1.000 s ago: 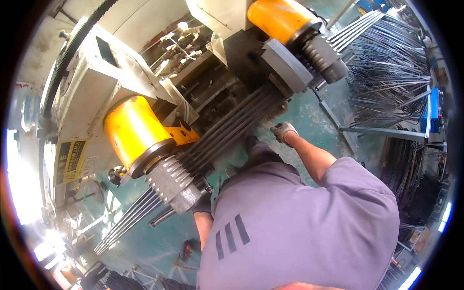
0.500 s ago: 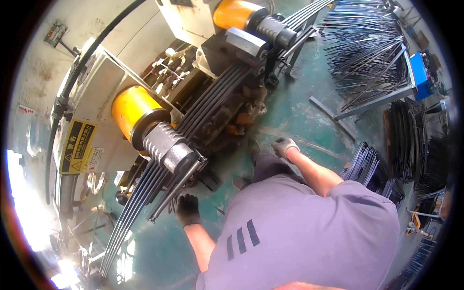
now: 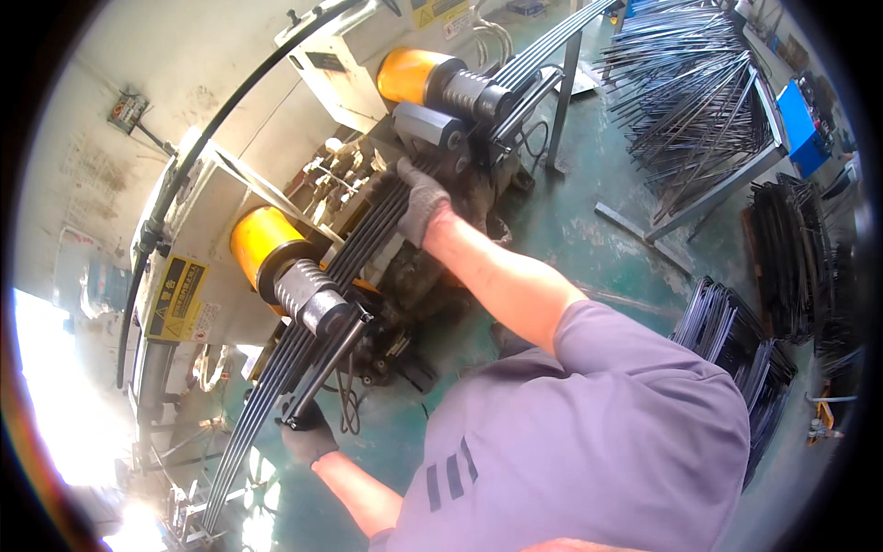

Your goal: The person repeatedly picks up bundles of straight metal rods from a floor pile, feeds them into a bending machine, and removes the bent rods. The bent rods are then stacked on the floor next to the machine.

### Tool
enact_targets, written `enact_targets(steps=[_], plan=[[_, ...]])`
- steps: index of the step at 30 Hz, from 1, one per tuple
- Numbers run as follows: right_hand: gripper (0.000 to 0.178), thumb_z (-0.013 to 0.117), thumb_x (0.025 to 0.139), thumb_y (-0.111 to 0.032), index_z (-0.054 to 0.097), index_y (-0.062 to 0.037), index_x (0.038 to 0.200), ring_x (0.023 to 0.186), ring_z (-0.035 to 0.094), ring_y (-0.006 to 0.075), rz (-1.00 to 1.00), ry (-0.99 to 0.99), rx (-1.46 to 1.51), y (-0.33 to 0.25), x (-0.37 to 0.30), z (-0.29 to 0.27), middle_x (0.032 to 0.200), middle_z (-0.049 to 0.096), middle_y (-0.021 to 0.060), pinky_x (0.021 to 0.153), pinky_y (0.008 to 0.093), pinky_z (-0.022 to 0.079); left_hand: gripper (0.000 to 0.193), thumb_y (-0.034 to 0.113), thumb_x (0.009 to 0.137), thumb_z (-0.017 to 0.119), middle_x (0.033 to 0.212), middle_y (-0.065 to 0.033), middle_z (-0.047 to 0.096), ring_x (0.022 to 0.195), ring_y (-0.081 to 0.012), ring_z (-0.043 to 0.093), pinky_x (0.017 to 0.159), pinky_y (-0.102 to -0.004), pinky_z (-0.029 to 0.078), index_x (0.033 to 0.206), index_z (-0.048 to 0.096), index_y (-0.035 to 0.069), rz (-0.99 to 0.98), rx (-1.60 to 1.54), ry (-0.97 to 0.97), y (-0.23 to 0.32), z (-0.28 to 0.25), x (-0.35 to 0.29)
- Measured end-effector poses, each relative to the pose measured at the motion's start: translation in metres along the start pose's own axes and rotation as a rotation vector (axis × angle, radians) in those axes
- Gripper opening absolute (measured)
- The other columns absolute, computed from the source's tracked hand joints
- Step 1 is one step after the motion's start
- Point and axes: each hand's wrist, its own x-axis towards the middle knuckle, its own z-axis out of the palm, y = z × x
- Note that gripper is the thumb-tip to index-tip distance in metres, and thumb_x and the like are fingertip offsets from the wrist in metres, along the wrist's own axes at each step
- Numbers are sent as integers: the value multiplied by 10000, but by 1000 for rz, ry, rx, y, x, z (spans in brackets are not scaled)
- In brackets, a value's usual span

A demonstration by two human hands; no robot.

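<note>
Several long dark metal rods (image 3: 382,225) lie side by side, running slantwise through a bending machine. My right hand (image 3: 425,201), in a grey glove, is closed on their near side between the two roller heads. Lower down, my left hand (image 3: 311,440) in a dark glove is at the rods' near edge, beneath the end of a slim guide bar (image 3: 333,363). That bar hides most of its fingers. Between my hands stands a ridged steel roller (image 3: 311,296) with a yellow cylinder (image 3: 267,241) behind it. A second yellow cylinder (image 3: 411,75) stands farther up.
Cut rods (image 3: 681,101) are heaped on a metal rack at the far right. Bundles of bent rods (image 3: 727,331) stand on the green floor to my right. A thick black hose (image 3: 216,138) arches over the machine, and a loose cable (image 3: 349,405) hangs near my left hand.
My right hand has swung up and left from beside my body onto the rods. My left hand has moved down and left to the guide bar's end. The view has shifted slightly.
</note>
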Motion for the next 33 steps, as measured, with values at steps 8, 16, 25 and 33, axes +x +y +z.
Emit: enact_targets(steps=[8,16,25,33], plan=[[222,628,944,-260,552,-107,803,497,501,181,-11,220,32,10,4,17,633,528,20,488,346,476,399,260,1008,433,1178,-152,613,1056,-276,592,932,-399,444,1269,516,-30,-195,-685,-97,-113,-14,30],[216,655,927,-264,556,-112,809,484,466,161,0,150,70,12,14,3,643,506,3,465,319,442,484,439,1019,387,1039,-77,640,841,-217,582,765,-357,452,1100,597,10,-469,-1203,182,-61,-83,71],[173,619,957,-227,525,-119,859,520,469,171,70,132,66,14,16,1,643,499,1,551,345,438,421,330,977,522,1090,-127,665,900,-265,641,784,-377,506,1199,592,-21,6,-89,603,-33,-175,140],[180,609,964,-222,529,-121,838,525,464,168,56,138,69,10,22,-3,644,486,-8,554,338,434,479,348,1004,477,1207,-145,595,1089,-251,595,907,-322,502,1321,541,-5,-38,-775,359,151,-187,170]])
